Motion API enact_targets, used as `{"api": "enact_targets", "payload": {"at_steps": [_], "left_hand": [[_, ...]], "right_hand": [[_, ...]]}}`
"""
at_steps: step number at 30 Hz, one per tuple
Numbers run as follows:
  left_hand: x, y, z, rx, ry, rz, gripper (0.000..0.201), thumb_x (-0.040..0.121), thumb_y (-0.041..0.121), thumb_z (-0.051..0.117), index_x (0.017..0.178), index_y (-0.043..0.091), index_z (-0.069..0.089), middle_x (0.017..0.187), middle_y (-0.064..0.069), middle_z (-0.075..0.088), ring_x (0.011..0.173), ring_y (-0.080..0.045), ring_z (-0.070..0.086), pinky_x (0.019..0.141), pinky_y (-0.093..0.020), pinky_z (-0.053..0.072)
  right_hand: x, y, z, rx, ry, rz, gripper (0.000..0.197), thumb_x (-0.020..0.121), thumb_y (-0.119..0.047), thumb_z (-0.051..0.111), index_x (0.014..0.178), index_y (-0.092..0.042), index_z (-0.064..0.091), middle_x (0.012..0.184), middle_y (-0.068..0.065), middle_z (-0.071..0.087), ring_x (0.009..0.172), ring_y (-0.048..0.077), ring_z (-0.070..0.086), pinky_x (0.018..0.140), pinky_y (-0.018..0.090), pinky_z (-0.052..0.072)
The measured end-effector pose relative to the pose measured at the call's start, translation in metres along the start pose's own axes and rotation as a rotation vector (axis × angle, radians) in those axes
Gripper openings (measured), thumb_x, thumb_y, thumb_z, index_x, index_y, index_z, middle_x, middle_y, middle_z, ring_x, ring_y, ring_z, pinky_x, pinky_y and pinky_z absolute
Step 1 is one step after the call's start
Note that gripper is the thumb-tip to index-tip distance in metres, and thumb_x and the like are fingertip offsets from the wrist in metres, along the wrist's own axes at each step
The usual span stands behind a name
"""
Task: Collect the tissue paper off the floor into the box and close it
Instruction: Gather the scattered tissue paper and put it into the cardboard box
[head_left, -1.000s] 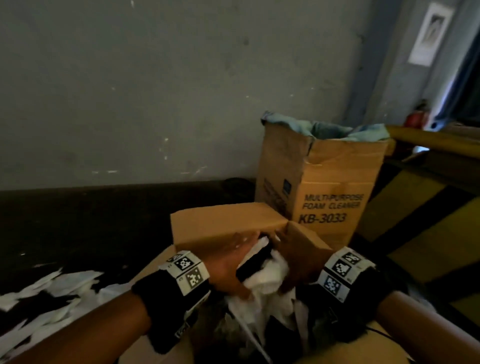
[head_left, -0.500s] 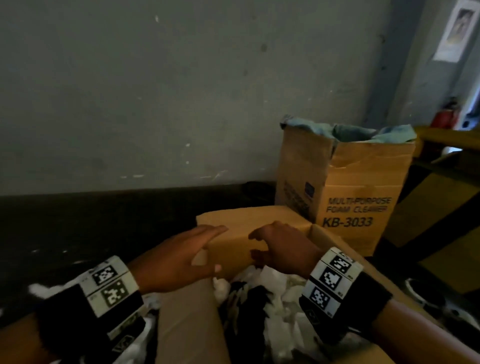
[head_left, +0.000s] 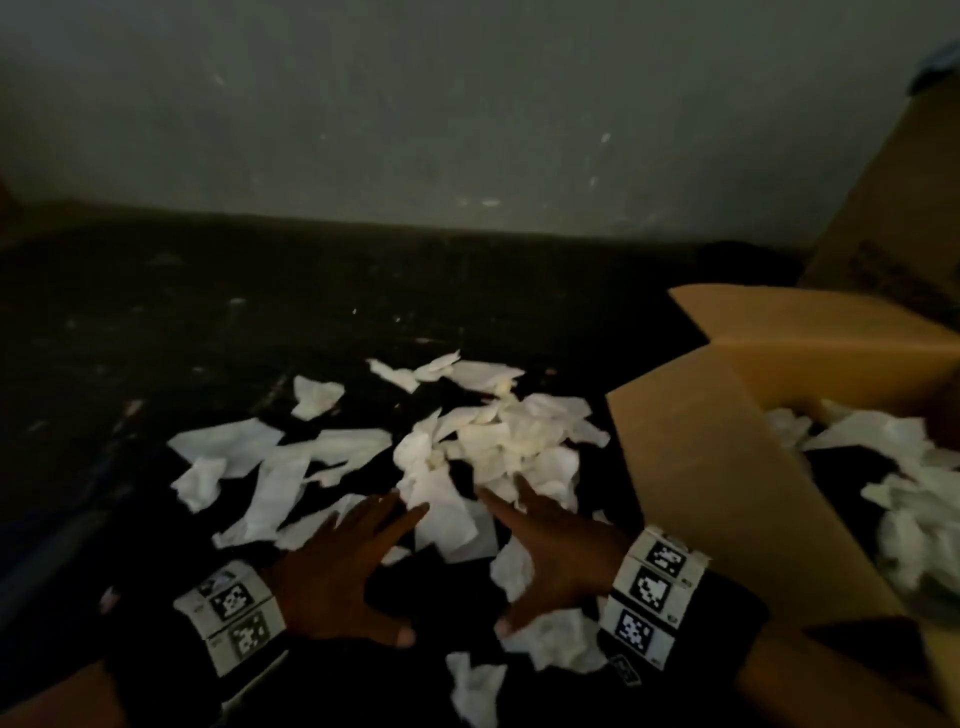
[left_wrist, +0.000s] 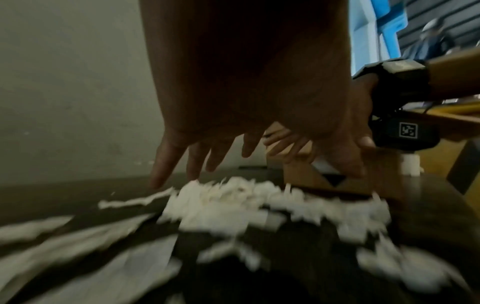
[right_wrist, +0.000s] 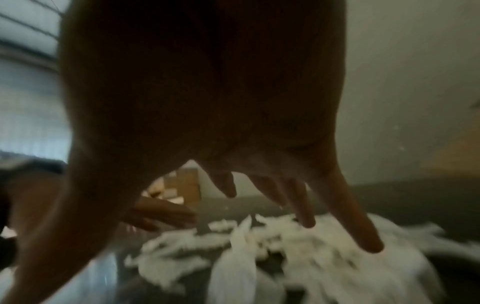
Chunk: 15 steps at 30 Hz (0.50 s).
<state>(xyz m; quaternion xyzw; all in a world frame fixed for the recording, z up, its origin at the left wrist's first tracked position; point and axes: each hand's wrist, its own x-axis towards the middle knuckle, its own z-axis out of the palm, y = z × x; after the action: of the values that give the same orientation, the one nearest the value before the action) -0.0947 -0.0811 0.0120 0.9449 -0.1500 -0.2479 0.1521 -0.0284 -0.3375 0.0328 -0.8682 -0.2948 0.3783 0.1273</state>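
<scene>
We have some tissue already in the box (head_left: 701, 467), flaps up. Much tissue (head_left: 498, 441) lies on the floor (head_left: 208, 322); our left hand (head_left: 337, 577) and right hand (head_left: 556, 561) hover spread, empty, above it.

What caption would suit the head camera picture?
Both open hands, left hand and right hand, reach over scattered tissue paper on the floor beside the open box.
</scene>
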Motion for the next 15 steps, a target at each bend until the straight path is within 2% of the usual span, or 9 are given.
{"api": "enact_targets", "payload": {"at_steps": [2, 4, 7, 9, 11, 12, 14, 15], "left_hand": [[-0.008, -0.017, 0.024, 0.067, -0.084, -0.094, 0.117, 0.051, 0.088, 0.053, 0.122, 0.056, -0.034, 0.143, 0.011, -0.035, 0.138, -0.018, -0.026, 0.115, -0.054, -0.005], [-0.008, -0.02, 0.042, 0.064, -0.123, -0.146, 0.123, 0.05, 0.089, 0.053, 0.126, 0.051, -0.036, 0.14, 0.006, -0.042, 0.134, -0.02, -0.031, 0.112, -0.06, -0.008], [0.005, -0.004, 0.061, 0.005, -0.161, -0.102, 0.127, 0.049, 0.088, 0.054, 0.127, 0.046, -0.037, 0.143, -0.003, -0.044, 0.133, -0.029, -0.036, 0.107, -0.067, -0.012], [0.018, 0.014, 0.07, -0.001, -0.161, -0.044, 0.13, 0.046, 0.089, 0.051, 0.131, 0.042, -0.036, 0.141, -0.006, -0.046, 0.132, -0.033, -0.037, 0.104, -0.07, -0.015], [0.033, 0.026, 0.082, 0.033, -0.141, -0.002, 0.13, 0.043, 0.092, 0.045, 0.129, 0.04, -0.038, 0.134, -0.009, -0.051, 0.133, -0.038, -0.034, 0.101, -0.073, -0.013], [0.04, 0.03, 0.085, 0.066, -0.092, 0.01, 0.129, 0.044, 0.094, 0.042, 0.13, 0.039, -0.037, 0.132, -0.01, -0.053, 0.134, -0.04, -0.029, 0.099, -0.077, -0.007], [0.048, 0.028, 0.083, 0.126, 0.022, -0.02, 0.125, 0.051, 0.094, 0.042, 0.135, 0.035, -0.029, 0.138, -0.01, -0.048, 0.138, -0.039, -0.016, 0.097, -0.08, 0.006], [0.051, 0.022, 0.077, 0.106, 0.009, -0.053, 0.123, 0.054, 0.09, 0.047, 0.136, 0.035, -0.028, 0.14, -0.009, -0.046, 0.138, -0.036, -0.019, 0.1, -0.078, 0.005]], "right_hand": [[0.012, 0.011, 0.032, 0.087, 0.055, 0.172, 0.128, 0.058, -0.071, 0.07, 0.13, -0.049, -0.034, 0.151, 0.008, -0.038, 0.142, 0.041, -0.02, 0.11, 0.068, 0.016], [0.018, 0.02, 0.055, 0.224, 0.205, 0.363, 0.137, 0.046, -0.084, 0.062, 0.135, -0.042, -0.034, 0.149, 0.01, -0.04, 0.141, 0.041, -0.023, 0.11, 0.067, 0.013], [0.024, 0.03, 0.075, 0.347, 0.307, 0.58, 0.13, 0.058, -0.08, 0.059, 0.138, -0.034, -0.033, 0.151, 0.013, -0.034, 0.143, 0.04, -0.018, 0.112, 0.064, 0.013], [0.033, 0.03, 0.085, 0.441, 0.362, 0.644, 0.121, 0.068, -0.073, 0.06, 0.143, -0.031, -0.026, 0.154, 0.013, -0.03, 0.144, 0.038, -0.016, 0.114, 0.06, 0.012], [0.048, 0.025, 0.093, 0.473, 0.426, 0.63, 0.109, 0.076, -0.065, 0.059, 0.146, -0.03, -0.017, 0.156, 0.01, -0.023, 0.145, 0.032, -0.015, 0.116, 0.058, 0.011], [0.055, 0.02, 0.095, 0.466, 0.459, 0.59, 0.103, 0.079, -0.061, 0.058, 0.147, -0.03, -0.012, 0.158, 0.009, -0.019, 0.146, 0.03, -0.013, 0.116, 0.056, 0.011], [0.071, 0.01, 0.095, 0.477, 0.505, 0.449, 0.094, 0.082, -0.052, 0.061, 0.149, -0.029, -0.002, 0.16, 0.01, -0.01, 0.147, 0.026, -0.004, 0.118, 0.049, 0.015], [0.075, 0.003, 0.091, 0.483, 0.518, 0.378, 0.089, 0.083, -0.047, 0.063, 0.149, -0.027, 0.006, 0.16, 0.01, -0.004, 0.147, 0.025, 0.002, 0.118, 0.044, 0.018]]}}
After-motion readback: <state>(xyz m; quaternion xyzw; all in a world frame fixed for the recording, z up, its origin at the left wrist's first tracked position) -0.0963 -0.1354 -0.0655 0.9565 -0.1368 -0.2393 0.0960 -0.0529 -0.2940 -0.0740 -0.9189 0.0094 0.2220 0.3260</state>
